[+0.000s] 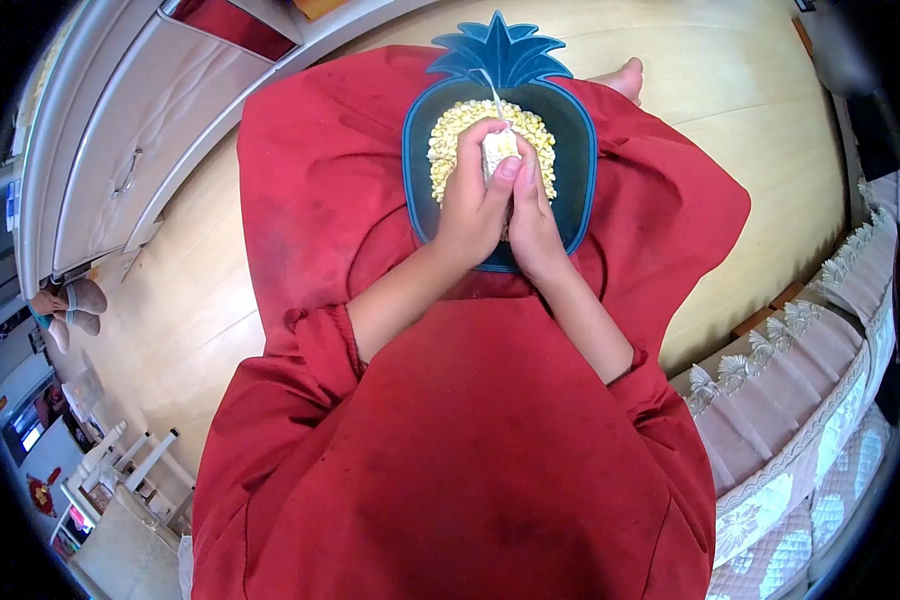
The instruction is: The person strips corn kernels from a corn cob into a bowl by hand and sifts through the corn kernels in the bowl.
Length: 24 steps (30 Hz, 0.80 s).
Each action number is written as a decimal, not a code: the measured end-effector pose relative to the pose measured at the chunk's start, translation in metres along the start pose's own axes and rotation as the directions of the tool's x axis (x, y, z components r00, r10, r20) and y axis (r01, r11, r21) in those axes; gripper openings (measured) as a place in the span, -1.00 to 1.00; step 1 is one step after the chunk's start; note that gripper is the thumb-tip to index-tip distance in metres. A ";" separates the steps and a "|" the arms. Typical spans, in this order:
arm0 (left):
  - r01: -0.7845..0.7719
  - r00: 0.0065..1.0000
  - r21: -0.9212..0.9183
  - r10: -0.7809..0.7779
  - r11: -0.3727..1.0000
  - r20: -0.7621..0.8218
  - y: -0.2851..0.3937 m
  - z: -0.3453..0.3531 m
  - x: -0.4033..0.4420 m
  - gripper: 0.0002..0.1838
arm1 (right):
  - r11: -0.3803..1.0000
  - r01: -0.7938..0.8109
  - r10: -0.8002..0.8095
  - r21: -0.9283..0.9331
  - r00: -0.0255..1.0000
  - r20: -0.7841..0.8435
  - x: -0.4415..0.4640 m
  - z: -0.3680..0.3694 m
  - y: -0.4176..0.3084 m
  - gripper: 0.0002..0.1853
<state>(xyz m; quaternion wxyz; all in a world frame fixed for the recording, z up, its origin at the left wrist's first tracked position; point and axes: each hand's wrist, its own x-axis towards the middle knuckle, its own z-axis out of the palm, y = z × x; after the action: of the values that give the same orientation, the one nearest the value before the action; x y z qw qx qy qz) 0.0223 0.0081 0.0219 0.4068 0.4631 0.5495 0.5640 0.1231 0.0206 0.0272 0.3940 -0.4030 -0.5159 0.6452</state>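
A dark teal pineapple-shaped bowl [585, 210] rests on the red cloth over my lap, with many loose pale yellow corn kernels [450, 135] inside it. Above the kernels, my left hand [473, 205] and my right hand [537, 220] are wrapped together round a whitish-yellow corn cob [498, 150]. Both thumbs press near its lower part, and its upper end points away from me. A thin pale strand sticks up beyond the cob toward the bowl's leaf-shaped end. The palms hide the cob's lower end.
Red cloth [450, 420] covers my lap and legs. A bare foot [625, 78] shows beyond the bowl on the pale floor [740, 160]. White cabinets [120, 130] stand at the left, a chair [135, 460] at the lower left, and a lace-trimmed sofa [780, 400] at the right.
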 end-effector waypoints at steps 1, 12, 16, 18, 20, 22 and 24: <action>-0.001 1.000 0.045 0.001 0.999 0.000 0.000 0.000 -0.001 -0.50 | 0.999 0.009 -0.009 -0.040 1.000 0.008 -0.001 -0.001 -0.001 -0.30; -0.160 0.984 0.169 0.170 0.973 -0.046 -0.001 0.000 -0.002 -0.50 | 0.995 -0.018 0.015 0.097 0.999 0.030 -0.007 0.003 0.001 -0.23; -0.189 0.977 0.213 0.206 0.959 -0.062 -0.005 0.000 -0.004 -0.62 | 1.000 0.026 -0.026 0.017 1.000 0.005 -0.005 0.002 0.003 -0.44; -0.171 0.980 0.241 0.190 0.955 -0.062 -0.004 0.000 -0.005 -0.67 | 0.999 0.029 -0.028 0.027 0.999 -0.023 -0.004 0.005 0.002 -0.49; -0.140 0.986 0.288 0.159 0.947 -0.044 -0.002 0.000 -0.006 -0.70 | 0.998 -0.048 0.051 0.048 0.997 -0.064 -0.002 0.005 0.004 -0.48; -0.108 0.992 0.285 0.121 0.953 -0.028 -0.002 0.001 -0.006 -0.71 | 0.999 -0.012 0.017 0.052 0.995 -0.103 -0.001 0.008 0.005 -0.48; -0.103 0.993 0.281 0.117 0.954 -0.032 -0.001 0.002 -0.005 -0.70 | 0.998 0.006 0.002 0.060 0.993 -0.121 0.000 0.008 0.006 -0.49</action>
<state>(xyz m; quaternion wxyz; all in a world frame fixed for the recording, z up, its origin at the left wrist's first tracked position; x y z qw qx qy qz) 0.0257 0.0036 0.0201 0.2921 0.5318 0.6065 0.5138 0.1150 0.0168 0.0225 0.4372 -0.4288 -0.4717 0.6344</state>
